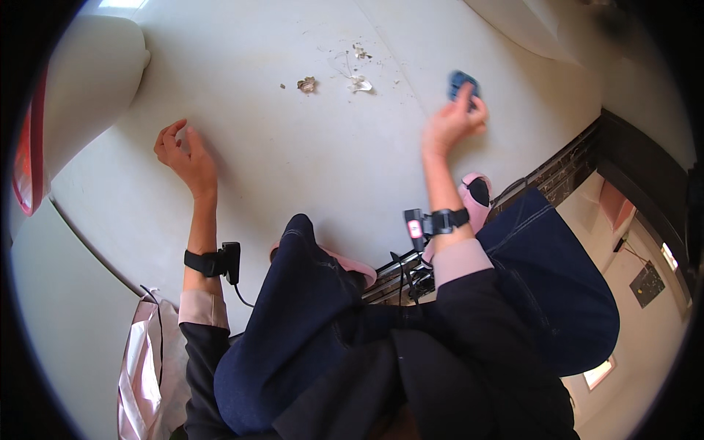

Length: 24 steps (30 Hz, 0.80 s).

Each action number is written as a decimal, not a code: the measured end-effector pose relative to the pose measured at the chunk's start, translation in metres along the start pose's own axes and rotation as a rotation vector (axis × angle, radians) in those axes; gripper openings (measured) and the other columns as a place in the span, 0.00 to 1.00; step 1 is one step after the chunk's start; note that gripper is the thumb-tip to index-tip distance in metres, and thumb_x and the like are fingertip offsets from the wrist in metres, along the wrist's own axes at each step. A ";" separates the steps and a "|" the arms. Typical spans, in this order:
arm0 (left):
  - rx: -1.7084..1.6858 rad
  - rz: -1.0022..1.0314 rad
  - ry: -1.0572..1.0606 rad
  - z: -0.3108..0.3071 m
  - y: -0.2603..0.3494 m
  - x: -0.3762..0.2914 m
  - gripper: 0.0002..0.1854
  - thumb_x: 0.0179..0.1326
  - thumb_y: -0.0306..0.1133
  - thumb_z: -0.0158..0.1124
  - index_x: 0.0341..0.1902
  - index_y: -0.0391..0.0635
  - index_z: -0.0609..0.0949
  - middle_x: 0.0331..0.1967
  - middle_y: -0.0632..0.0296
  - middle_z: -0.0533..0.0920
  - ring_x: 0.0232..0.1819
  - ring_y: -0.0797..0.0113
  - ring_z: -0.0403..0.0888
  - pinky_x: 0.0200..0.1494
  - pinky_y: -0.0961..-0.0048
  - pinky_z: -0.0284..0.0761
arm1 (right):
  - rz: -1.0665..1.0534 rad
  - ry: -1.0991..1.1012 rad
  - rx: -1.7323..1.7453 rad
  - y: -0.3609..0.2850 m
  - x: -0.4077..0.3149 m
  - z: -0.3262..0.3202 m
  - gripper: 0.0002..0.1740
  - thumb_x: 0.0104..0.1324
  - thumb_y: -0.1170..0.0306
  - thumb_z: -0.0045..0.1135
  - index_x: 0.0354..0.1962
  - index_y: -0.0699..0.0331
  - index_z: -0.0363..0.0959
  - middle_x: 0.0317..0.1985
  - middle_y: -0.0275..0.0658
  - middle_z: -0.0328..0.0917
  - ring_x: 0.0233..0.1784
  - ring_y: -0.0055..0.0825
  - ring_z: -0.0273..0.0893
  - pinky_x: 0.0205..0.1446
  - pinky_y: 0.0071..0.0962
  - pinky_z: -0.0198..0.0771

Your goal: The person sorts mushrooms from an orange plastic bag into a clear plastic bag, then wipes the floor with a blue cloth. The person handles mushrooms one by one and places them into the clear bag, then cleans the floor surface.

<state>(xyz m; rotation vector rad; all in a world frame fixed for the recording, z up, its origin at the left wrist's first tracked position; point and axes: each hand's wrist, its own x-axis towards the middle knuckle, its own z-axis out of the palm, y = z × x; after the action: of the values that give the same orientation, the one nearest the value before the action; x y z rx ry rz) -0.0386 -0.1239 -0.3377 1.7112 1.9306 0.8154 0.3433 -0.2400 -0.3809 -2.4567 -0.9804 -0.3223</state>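
Observation:
My right hand grips a small blue object, perhaps a folded cloth or scrubbing pad; motion blurs it. It is over the pale floor, to the right of a patch of litter. That litter includes a brown crumpled scrap, a whitish flaky scrap, a smaller flaky piece and loose crumbs, with thin strands like hair among them. Off to the left, my left hand holds nothing, its fingers loosely bent and apart, over or on the floor.
A white rounded fixture stands at upper left beside a red-rimmed container. Another white curved form is at upper right. Pink slippers are by a metal door track. A pink bag sits lower left.

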 end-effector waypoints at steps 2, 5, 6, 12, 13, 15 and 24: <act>-0.027 0.016 0.016 -0.001 0.010 0.002 0.11 0.64 0.31 0.54 0.49 0.44 0.76 0.57 0.59 0.67 0.59 0.60 0.59 0.58 0.64 0.63 | -0.042 -0.078 0.110 -0.051 -0.007 0.003 0.32 0.55 0.84 0.49 0.59 0.60 0.68 0.54 0.49 0.59 0.54 0.51 0.54 0.59 0.45 0.55; -0.135 -0.003 0.051 -0.001 0.024 0.005 0.10 0.64 0.30 0.55 0.48 0.44 0.77 0.54 0.60 0.70 0.56 0.64 0.64 0.53 0.67 0.67 | -0.097 -0.178 0.310 -0.117 -0.018 0.011 0.30 0.55 0.84 0.48 0.58 0.64 0.69 0.55 0.50 0.58 0.55 0.51 0.53 0.60 0.45 0.54; -0.205 -0.034 0.052 0.000 0.028 0.004 0.10 0.63 0.30 0.55 0.47 0.43 0.77 0.53 0.60 0.71 0.55 0.65 0.66 0.52 0.69 0.68 | -0.101 -0.247 0.358 -0.132 -0.021 0.014 0.30 0.55 0.84 0.48 0.58 0.65 0.69 0.55 0.50 0.58 0.55 0.51 0.53 0.59 0.45 0.54; -0.327 -0.043 -0.109 0.008 0.043 -0.012 0.10 0.62 0.27 0.56 0.46 0.41 0.77 0.45 0.62 0.77 0.42 0.70 0.75 0.43 0.73 0.72 | -0.179 -0.162 0.697 -0.109 0.036 0.034 0.26 0.58 0.81 0.46 0.55 0.63 0.73 0.51 0.46 0.63 0.51 0.42 0.56 0.59 0.41 0.55; -0.336 -0.029 -0.157 0.009 0.045 -0.016 0.10 0.61 0.26 0.56 0.47 0.41 0.77 0.44 0.62 0.78 0.40 0.70 0.76 0.42 0.73 0.73 | -0.210 -0.137 0.553 -0.089 0.060 0.032 0.25 0.58 0.80 0.46 0.54 0.63 0.74 0.51 0.46 0.63 0.51 0.43 0.56 0.58 0.41 0.55; -0.265 -0.032 -0.255 0.010 0.050 -0.024 0.11 0.60 0.25 0.57 0.47 0.41 0.77 0.44 0.62 0.78 0.38 0.70 0.76 0.40 0.73 0.73 | -0.200 -0.091 0.348 -0.060 0.094 0.036 0.23 0.58 0.80 0.46 0.52 0.63 0.76 0.50 0.47 0.62 0.51 0.45 0.55 0.58 0.41 0.54; -0.149 0.203 -0.415 0.041 0.071 -0.026 0.20 0.55 0.20 0.61 0.53 0.40 0.75 0.45 0.56 0.75 0.36 0.63 0.78 0.41 0.69 0.76 | -0.352 -0.149 0.405 -0.142 0.002 0.057 0.27 0.53 0.85 0.48 0.51 0.60 0.75 0.53 0.50 0.61 0.51 0.50 0.56 0.58 0.46 0.57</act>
<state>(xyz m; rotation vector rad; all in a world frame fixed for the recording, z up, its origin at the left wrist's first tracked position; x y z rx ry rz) 0.0443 -0.1390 -0.3209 1.8330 1.4070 0.5955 0.2482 -0.1198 -0.3806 -1.9619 -1.3929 -0.0433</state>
